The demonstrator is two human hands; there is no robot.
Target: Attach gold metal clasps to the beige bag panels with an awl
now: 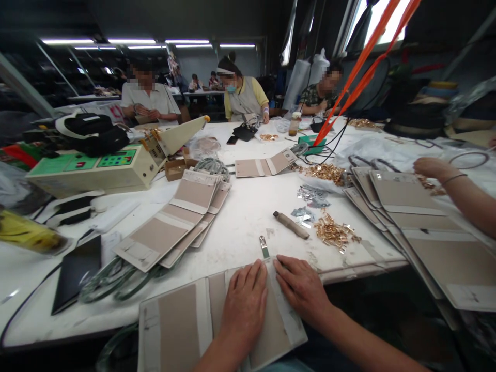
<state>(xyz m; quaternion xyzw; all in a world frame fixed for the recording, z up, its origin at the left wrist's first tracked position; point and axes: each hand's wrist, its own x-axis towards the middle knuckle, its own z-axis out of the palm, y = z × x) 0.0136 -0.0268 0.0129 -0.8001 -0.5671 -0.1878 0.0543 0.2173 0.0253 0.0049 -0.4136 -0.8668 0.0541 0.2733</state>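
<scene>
In front of me a beige bag panel (176,320) with pale cross strips lies at the table's near edge. My left hand (245,299) rests on it, fingers stretched out side by side towards the panel's far edge. My right hand (304,287) lies on the panel's right part, its slightly bent fingers reaching that same edge; whether its thumb goes beneath is hidden. Between my fingertips, a small green tab with a metal clip (264,247) sticks out past the edge. Beneath the panel's left side a green bag handle (116,346) curves out.
Stacked panels lie left (166,219) and right (411,212). A dark-tipped, wrapped tool (290,225) sits near gold metal pieces (335,231) and silver pieces (312,194). A co-worker's arm (465,191) reaches in at right; a pale machine (93,170) stands left. Other people sit across the table.
</scene>
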